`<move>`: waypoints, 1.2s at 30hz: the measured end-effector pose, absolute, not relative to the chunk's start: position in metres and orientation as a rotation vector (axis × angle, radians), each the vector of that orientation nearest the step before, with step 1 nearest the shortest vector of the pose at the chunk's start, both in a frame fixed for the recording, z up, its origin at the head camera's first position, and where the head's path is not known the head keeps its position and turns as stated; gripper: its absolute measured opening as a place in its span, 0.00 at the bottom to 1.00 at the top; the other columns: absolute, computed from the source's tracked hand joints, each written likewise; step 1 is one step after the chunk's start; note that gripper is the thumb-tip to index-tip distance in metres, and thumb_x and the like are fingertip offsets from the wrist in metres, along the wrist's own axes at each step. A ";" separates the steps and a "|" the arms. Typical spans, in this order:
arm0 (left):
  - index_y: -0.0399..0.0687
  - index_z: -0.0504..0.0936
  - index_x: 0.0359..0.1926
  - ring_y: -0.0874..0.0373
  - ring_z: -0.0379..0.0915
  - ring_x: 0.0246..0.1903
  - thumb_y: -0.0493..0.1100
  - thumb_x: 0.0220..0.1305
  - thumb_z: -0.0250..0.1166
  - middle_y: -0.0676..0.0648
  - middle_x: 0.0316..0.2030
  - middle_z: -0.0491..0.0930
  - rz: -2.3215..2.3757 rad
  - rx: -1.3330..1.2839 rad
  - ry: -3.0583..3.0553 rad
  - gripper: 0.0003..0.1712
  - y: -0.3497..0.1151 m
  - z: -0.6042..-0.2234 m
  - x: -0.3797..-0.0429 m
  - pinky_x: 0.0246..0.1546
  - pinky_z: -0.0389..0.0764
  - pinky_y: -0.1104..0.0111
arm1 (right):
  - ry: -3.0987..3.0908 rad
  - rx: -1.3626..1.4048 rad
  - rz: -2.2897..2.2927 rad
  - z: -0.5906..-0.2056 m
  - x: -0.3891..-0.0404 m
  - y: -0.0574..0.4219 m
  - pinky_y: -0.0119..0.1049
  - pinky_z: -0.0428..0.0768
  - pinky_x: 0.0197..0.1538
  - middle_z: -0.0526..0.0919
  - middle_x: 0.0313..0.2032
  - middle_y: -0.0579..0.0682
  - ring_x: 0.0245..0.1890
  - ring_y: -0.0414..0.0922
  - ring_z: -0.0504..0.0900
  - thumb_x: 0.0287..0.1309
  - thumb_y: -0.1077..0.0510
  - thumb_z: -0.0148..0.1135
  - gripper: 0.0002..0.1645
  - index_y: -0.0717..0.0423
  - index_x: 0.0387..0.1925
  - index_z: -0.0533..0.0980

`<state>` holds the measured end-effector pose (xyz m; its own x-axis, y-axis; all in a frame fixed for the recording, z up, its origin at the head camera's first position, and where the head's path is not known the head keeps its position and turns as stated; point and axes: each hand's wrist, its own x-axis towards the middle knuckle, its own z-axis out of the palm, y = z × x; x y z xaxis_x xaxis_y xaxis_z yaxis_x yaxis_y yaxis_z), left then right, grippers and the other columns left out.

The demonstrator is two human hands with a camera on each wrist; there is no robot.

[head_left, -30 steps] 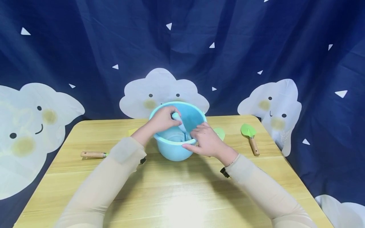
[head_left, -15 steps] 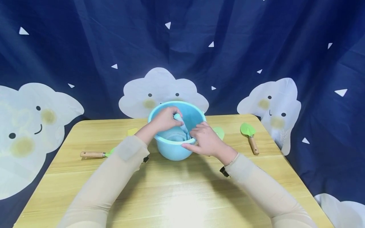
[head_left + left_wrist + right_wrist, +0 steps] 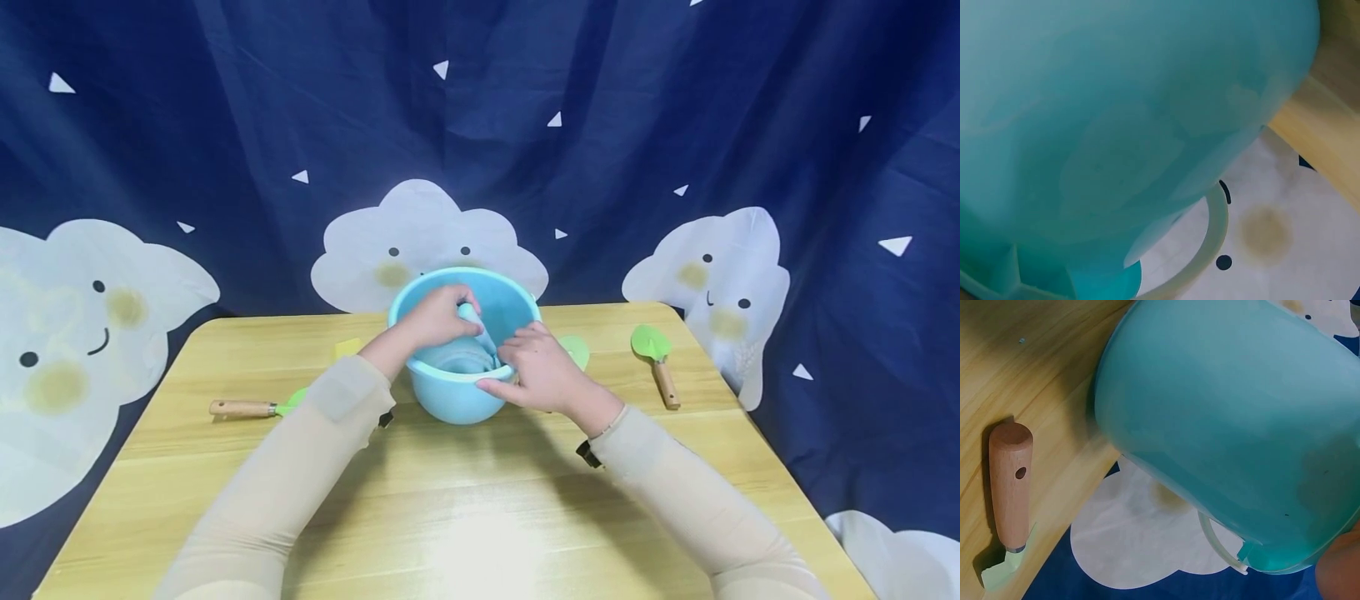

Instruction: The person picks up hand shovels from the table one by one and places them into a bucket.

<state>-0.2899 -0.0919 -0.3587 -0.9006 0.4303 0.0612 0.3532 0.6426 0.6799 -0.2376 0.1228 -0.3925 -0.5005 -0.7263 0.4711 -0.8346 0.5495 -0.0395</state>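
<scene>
On the bench [image 3: 390, 508], the left hand [image 3: 437, 318], pinching a tool [image 3: 486, 341], has sunk slightly deeper inside the bucket [image 3: 457, 404] the right hand [image 3: 546, 368] grips.

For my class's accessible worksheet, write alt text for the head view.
A person's left hand holds a pale blue object inside a blue bucket; the right hand grips the rim. On the wooden table, a green trowel lies at right, a wooden-handled tool at left.

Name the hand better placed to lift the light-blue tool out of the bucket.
Probably the left hand: it grips the light-blue tool. The right hand holds the bucket and would need to let go first.
</scene>
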 end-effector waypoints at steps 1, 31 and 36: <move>0.45 0.79 0.41 0.51 0.74 0.43 0.42 0.59 0.73 0.47 0.41 0.81 1.092 0.650 2.751 0.13 -0.093 -0.358 -0.290 0.49 0.75 0.60 | -2.385 1.273 0.368 -0.393 -0.238 0.123 0.41 0.64 0.41 0.58 0.15 0.39 0.20 0.41 0.58 0.66 0.21 0.32 0.41 0.47 0.14 0.59; 0.45 0.86 0.32 0.51 0.78 0.38 0.37 0.54 0.72 0.49 0.33 0.84 0.555 0.489 2.792 0.03 -0.095 -0.353 -0.285 0.45 0.78 0.60 | -2.408 1.248 0.360 -0.391 -0.236 0.122 0.41 0.63 0.42 0.58 0.15 0.40 0.20 0.41 0.58 0.65 0.20 0.31 0.40 0.46 0.15 0.58; 0.45 0.85 0.28 0.52 0.76 0.34 0.35 0.57 0.69 0.50 0.30 0.83 0.495 0.456 2.784 0.03 -0.093 -0.354 -0.284 0.40 0.78 0.62 | -2.406 1.253 0.365 -0.391 -0.236 0.121 0.41 0.63 0.41 0.58 0.15 0.40 0.20 0.41 0.57 0.65 0.20 0.32 0.40 0.46 0.15 0.58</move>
